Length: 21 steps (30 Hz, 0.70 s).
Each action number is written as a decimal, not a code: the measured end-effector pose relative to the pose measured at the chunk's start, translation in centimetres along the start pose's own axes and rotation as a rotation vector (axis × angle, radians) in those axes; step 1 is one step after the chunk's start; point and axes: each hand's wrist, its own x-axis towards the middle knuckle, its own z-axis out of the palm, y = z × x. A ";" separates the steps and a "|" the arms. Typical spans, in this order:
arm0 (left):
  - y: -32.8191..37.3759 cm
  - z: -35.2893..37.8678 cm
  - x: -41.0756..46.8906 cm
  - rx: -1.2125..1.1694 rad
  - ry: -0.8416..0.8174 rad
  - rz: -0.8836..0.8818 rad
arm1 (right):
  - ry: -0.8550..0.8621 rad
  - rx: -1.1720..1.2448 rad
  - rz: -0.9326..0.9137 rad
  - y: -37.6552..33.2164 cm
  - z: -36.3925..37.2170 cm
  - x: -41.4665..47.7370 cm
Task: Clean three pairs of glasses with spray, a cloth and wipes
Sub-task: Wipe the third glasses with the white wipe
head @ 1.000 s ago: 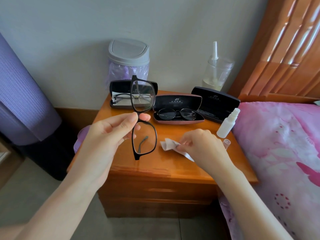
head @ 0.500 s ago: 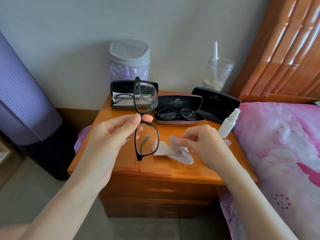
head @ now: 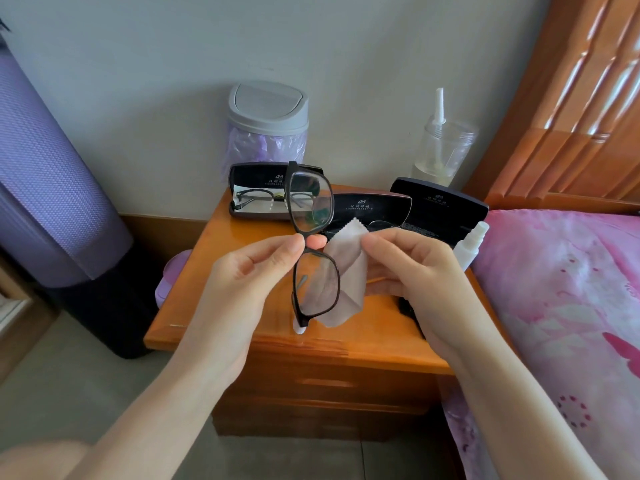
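Observation:
My left hand (head: 242, 282) pinches black-framed glasses (head: 311, 244) at the bridge and holds them upright, one lens above the other, over the nightstand (head: 221, 306). My right hand (head: 412, 271) grips a pale cleaning cloth (head: 349, 282) just behind the lower lens. A second pair of glasses (head: 256, 199) lies in an open black case (head: 242, 188) at the back left. Another open case (head: 374, 206) sits in the middle, its glasses mostly hidden by the cloth and my hand. A small white spray bottle (head: 471, 244) stands at the right edge.
A grey-lidded bin (head: 268, 123) with a purple liner stands against the wall. A clear jar (head: 443, 150) with a white nozzle is at the back right beside a closed black case (head: 440, 209). The pink bed (head: 568, 289) borders the right; a purple mat roll (head: 45, 188) stands left.
My right hand has lifted the cloth off the nightstand and brought it up behind the lower lens. The left hand raised the glasses slightly toward me.

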 end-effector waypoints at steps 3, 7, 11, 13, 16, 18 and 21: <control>-0.2 0.1 0.0 -0.043 0.008 0.001 | 0.025 0.026 0.023 -0.3 0.1 0.0; -0.6 0.1 0.1 -0.026 0.010 -0.007 | 0.059 -0.034 0.007 -0.6 0.3 -0.2; -0.9 0.2 0.1 -0.112 -0.063 -0.078 | 0.015 -0.025 -0.043 -1.7 0.7 -0.6; -0.9 0.3 0.1 -0.177 -0.106 -0.121 | -0.003 -0.017 -0.072 -2.0 0.8 -0.7; -0.9 0.4 0.1 -0.192 -0.140 -0.123 | -0.007 -0.019 -0.123 -2.1 1.0 -1.0; -0.9 0.3 0.1 -0.196 -0.140 -0.105 | 0.007 -0.033 -0.173 -2.1 1.1 -1.1; -0.8 0.1 0.2 -0.209 -0.129 -0.085 | 0.040 -0.071 -0.257 -2.1 1.2 -1.3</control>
